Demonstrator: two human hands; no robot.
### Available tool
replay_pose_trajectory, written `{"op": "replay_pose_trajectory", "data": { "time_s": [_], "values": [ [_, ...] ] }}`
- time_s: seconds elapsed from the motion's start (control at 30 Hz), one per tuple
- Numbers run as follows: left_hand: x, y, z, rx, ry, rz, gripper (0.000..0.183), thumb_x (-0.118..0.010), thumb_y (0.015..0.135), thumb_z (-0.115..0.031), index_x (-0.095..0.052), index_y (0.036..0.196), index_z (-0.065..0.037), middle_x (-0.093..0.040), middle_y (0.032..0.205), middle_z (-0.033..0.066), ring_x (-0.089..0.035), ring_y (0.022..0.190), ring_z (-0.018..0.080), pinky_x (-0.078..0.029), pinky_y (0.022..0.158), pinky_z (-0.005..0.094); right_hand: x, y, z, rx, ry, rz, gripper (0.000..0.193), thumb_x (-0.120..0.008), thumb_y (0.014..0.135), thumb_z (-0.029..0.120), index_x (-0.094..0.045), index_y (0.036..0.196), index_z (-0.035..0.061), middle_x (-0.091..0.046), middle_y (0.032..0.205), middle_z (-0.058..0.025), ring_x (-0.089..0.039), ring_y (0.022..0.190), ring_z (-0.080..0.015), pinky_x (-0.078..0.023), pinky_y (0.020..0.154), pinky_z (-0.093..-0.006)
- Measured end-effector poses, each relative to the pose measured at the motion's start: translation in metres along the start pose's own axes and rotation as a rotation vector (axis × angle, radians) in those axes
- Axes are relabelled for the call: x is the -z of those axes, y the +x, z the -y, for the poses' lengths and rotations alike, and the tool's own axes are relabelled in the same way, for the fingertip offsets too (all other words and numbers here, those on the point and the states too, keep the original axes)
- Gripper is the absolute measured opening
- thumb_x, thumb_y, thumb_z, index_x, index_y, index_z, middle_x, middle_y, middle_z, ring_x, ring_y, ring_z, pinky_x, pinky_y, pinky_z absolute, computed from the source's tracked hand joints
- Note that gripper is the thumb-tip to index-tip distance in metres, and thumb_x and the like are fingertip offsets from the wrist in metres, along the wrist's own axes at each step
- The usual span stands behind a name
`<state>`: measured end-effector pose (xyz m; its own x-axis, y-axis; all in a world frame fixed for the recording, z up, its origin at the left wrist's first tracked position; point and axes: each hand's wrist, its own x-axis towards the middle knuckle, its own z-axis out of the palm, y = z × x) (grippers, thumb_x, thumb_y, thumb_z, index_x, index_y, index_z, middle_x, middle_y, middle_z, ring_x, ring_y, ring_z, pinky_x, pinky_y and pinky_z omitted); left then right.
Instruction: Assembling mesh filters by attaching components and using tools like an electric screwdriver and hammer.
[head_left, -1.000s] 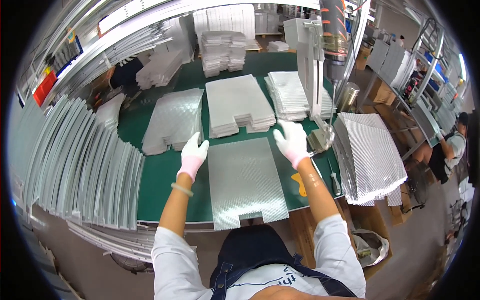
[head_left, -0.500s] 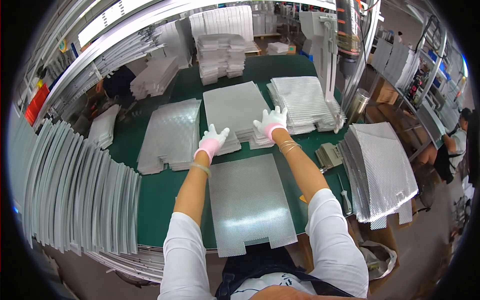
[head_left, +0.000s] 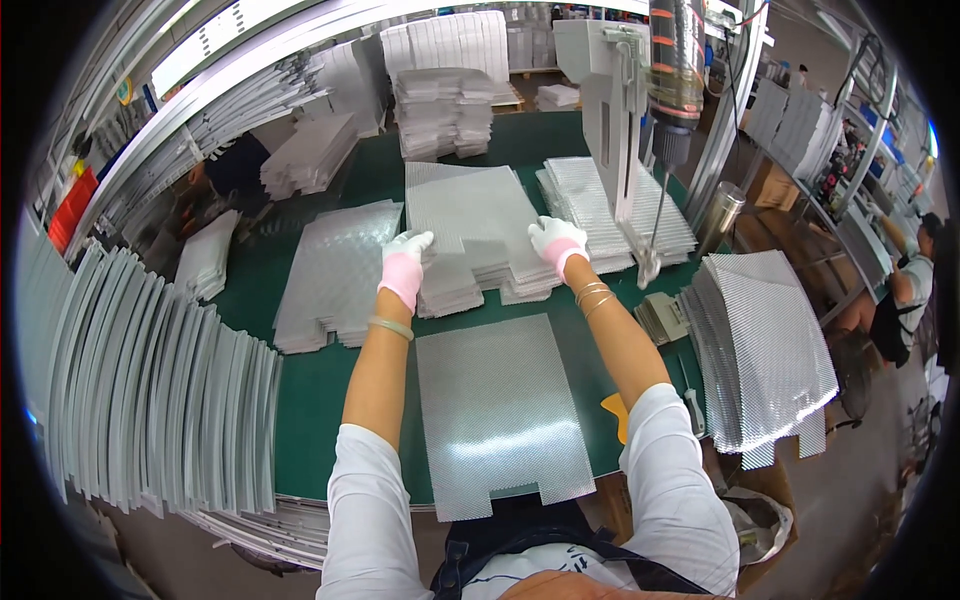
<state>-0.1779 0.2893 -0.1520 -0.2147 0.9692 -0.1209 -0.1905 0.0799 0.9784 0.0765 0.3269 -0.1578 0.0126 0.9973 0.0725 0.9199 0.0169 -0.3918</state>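
Both my hands wear white gloves with pink cuffs. My left hand (head_left: 408, 262) is closed at the left edge of a thin grey mesh sheet (head_left: 470, 205), and my right hand (head_left: 557, 243) is closed at its right edge. That sheet lies askew over the middle stack of notched sheets (head_left: 450, 303), so its own notch shows above the stack's front. Whether it is lifted clear I cannot tell. Nearer to me, a single mesh sheet (head_left: 505, 410) lies flat between my forearms, its notched edge over the table's front edge.
Sheet stacks stand left (head_left: 340, 265), right (head_left: 600, 200) and far right (head_left: 760, 345) on the green table (head_left: 315, 420). A powered driver (head_left: 675, 80) with a long bit hangs beside a grey arm (head_left: 620, 130). A screwdriver (head_left: 693, 405) lies right. Upright panels (head_left: 160, 380) fill the left.
My hands have closed from spread fingers onto the sheet's side edges. The top sheet has shifted back and askew. The hanging driver and grey arm appear further left and lower.
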Motion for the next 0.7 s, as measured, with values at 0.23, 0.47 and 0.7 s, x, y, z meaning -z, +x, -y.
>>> {"op": "replay_pose_trajectory", "data": {
  "time_s": [0.23, 0.47, 0.7],
  "values": [
    [0.005, -0.029, 0.007, -0.233, -0.344, 0.254, 0.039, -0.06, 0.085, -0.005, -0.053, 0.123, -0.004, -0.058, 0.11, 0.007, -0.056, 0.098, 0.0165, -0.045, 0.088, 0.031, 0.003, 0.0, -0.024, 0.119, 0.457, -0.468, 0.065, -0.064, 0.081, 0.031, -0.04, 0.132, -0.0021, -0.059, 0.113, -0.0231, -0.057, 0.105, -0.0344, -0.043, 0.092, -0.0365],
    [0.016, -0.094, 0.009, -0.361, -0.391, 0.264, 0.043, -0.057, 0.087, -0.002, -0.046, 0.128, 0.002, -0.057, 0.11, 0.009, -0.055, 0.098, 0.0153, -0.046, 0.089, 0.0302, 0.015, -0.053, -0.037, 0.202, 1.369, 0.024, 0.041, -0.063, 0.086, 0.019, -0.052, 0.119, -0.0037, -0.06, 0.101, -0.0092, -0.058, 0.087, -0.0129, -0.047, 0.079, -0.0249],
    [0.061, -0.257, 0.025, -0.141, 0.124, 0.124, 0.058, -0.055, 0.086, -0.004, -0.029, 0.137, 0.009, -0.063, 0.076, 0.0038, -0.058, 0.071, 0.0078, -0.047, 0.074, 0.0216, 0.005, -0.246, -0.06, 0.043, 1.243, 0.012, 0.008, -0.063, 0.085, 0.007, -0.059, 0.086, 0.001, -0.056, 0.076, 0.0037, -0.048, 0.068, -0.002, -0.041, 0.063, -0.0179]
  ]
}}
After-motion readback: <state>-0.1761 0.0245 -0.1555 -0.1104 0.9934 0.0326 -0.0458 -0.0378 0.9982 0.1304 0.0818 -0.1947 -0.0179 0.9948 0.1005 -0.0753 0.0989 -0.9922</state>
